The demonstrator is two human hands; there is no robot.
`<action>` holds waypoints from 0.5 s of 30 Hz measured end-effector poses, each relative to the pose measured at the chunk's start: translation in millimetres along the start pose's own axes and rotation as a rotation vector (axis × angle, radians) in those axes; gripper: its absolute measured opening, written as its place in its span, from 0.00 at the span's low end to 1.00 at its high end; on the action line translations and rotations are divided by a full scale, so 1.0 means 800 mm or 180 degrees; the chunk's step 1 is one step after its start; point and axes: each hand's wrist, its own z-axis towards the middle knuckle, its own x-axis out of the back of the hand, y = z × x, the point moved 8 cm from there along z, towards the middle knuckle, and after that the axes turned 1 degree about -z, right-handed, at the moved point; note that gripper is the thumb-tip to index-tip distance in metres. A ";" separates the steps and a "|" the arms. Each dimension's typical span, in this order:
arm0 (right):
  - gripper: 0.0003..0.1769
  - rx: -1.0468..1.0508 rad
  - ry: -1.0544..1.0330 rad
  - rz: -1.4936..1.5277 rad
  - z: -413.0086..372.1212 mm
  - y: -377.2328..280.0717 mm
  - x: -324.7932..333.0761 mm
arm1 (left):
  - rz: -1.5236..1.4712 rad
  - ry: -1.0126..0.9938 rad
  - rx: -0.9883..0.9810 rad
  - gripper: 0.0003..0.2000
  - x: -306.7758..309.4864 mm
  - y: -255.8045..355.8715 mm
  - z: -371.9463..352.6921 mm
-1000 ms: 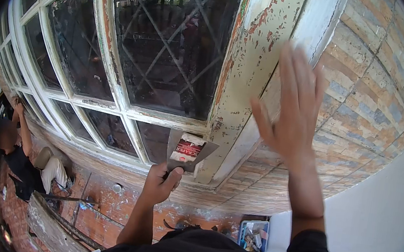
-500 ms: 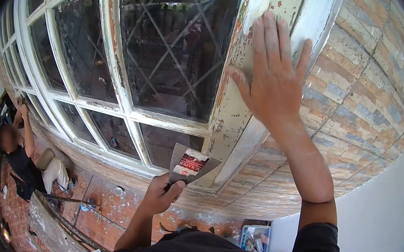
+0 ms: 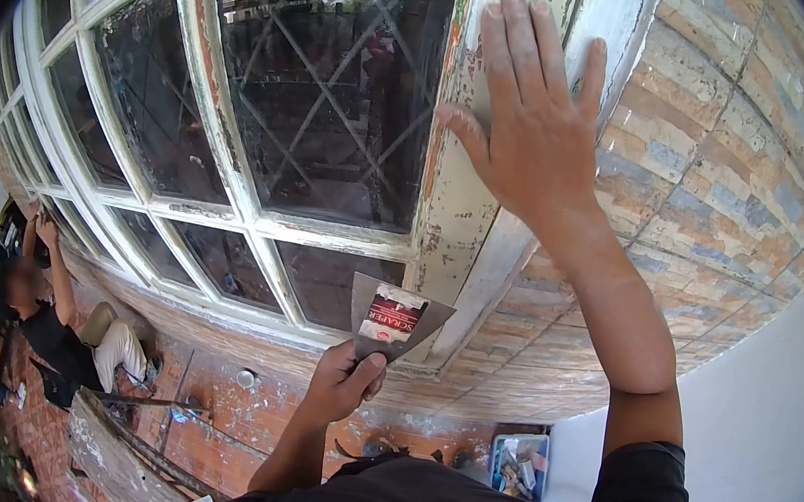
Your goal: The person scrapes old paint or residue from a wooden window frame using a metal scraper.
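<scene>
My right hand (image 3: 543,128) lies flat with spread fingers on the window frame (image 3: 461,223), whose pale paint is chipped and flaked. My left hand (image 3: 346,382) grips a scraper (image 3: 393,320) by its handle, blade pointing up, in front of the lower right corner of the window. The blade bears a red label. Dark glass panes (image 3: 326,91) with a diamond lattice behind them are left of my right hand.
Stone-patterned wall tiles (image 3: 695,157) border the frame on the right. A worn plank (image 3: 111,456) lies low at left. A person (image 3: 60,335) sits by the wall at far left, arms raised. A bin of items (image 3: 518,463) stands on the floor.
The window and wall have shifted slightly left in view. My right hand appears a little further left and up; my left hand with the scraper appears slightly further right.
</scene>
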 end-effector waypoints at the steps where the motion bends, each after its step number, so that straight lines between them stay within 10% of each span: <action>1: 0.47 0.0001 -0.0001 0.0002 -0.001 -0.003 0.000 | -0.0094 -0.0017 0.0021 0.11 0.001 -0.001 0.000; 8: 0.32 0.0902 -0.1460 0.0914 -0.129 -0.069 -0.005 | -0.1434 0.1059 0.0118 0.12 0.013 -0.020 -0.007; 11: 0.09 0.0854 -0.1933 0.3618 -0.256 -0.089 0.006 | -0.2390 0.1632 -0.0113 0.11 0.023 -0.008 -0.034; 15: 0.18 -0.0977 -0.3396 0.3069 -0.483 -0.099 -0.031 | -0.2794 0.2547 -0.0736 0.10 0.057 -0.039 -0.087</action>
